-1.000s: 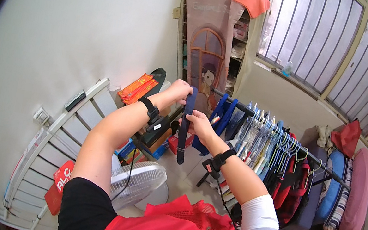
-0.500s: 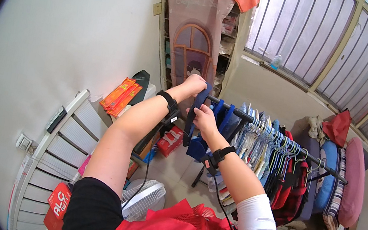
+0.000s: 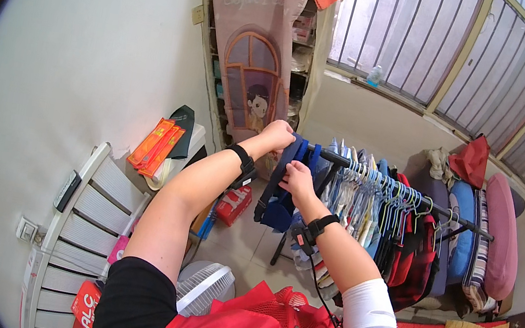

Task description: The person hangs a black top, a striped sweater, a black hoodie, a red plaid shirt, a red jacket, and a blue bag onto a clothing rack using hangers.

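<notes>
A dark navy strap [image 3: 276, 175] hangs over the near end of the clothes rack's black rail [image 3: 336, 158]. My left hand [image 3: 278, 136] is closed on its top fold, at the rail's end. Lower down, my right hand [image 3: 300, 182] has its fingers bent against the strap's right side; the fingertips are partly hidden. Bright blue straps [image 3: 309, 154] loop over the rail just right of the navy one. Below them hangs a blue fabric piece [image 3: 278, 214], mostly covered by my hands and the strap.
Several garments on hangers [image 3: 368, 196] fill the rail to the right, with cushions [image 3: 499, 235] beyond. A cloth-covered shelf [image 3: 247, 50] stands ahead. Left are orange packets [image 3: 156, 146] and a white slatted rack [image 3: 99, 206]. A fan [image 3: 207, 287] and red package [image 3: 233, 204] are low down.
The view has shifted, so the room sits farther left in the picture. My hands have brought the navy strap closer to the blue straps on the rail.
</notes>
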Available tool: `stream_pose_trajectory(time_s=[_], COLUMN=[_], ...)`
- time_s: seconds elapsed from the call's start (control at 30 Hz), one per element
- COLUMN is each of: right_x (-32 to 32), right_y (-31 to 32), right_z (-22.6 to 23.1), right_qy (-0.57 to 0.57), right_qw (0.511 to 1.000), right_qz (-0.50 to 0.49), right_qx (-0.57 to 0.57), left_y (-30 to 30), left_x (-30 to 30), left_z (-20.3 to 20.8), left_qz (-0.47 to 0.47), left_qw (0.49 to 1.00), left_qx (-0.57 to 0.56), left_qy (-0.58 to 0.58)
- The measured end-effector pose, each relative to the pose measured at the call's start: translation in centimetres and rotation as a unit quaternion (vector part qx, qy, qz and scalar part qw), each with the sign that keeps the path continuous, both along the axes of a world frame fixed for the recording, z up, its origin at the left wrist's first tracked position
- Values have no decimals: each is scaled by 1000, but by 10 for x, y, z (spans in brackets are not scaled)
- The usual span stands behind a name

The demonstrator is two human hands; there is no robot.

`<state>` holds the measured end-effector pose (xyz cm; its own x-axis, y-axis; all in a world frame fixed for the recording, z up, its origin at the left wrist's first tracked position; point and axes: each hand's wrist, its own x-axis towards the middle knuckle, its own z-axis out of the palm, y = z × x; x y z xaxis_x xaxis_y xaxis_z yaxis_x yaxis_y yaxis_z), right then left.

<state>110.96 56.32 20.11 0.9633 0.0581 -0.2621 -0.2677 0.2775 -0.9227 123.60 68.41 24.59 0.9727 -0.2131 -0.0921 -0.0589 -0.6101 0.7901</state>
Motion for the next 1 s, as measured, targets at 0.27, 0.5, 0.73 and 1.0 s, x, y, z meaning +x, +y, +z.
stream_pose_trajectory(time_s=[0.27, 0.5, 0.73, 1.0], right_x=[9, -19, -67, -227], right_y=[-3, -10, -94, -256], right_z=[-25, -13, 12, 21], right_qy=[-3, -31, -32, -39], right_qw=[998, 995, 995, 983], right_qz=[20, 11, 60, -61], right_qx=[-67, -92, -75, -167], left_y=[12, 25, -31, -193], left_x=[-34, -65, -104, -222], left_z=[11, 19, 2, 11], left_qz=[7, 40, -89, -308], left_qw=[999, 993, 987, 948], left_qx=[16, -9, -48, -76], left_qy=[-43, -110, -126, 1])
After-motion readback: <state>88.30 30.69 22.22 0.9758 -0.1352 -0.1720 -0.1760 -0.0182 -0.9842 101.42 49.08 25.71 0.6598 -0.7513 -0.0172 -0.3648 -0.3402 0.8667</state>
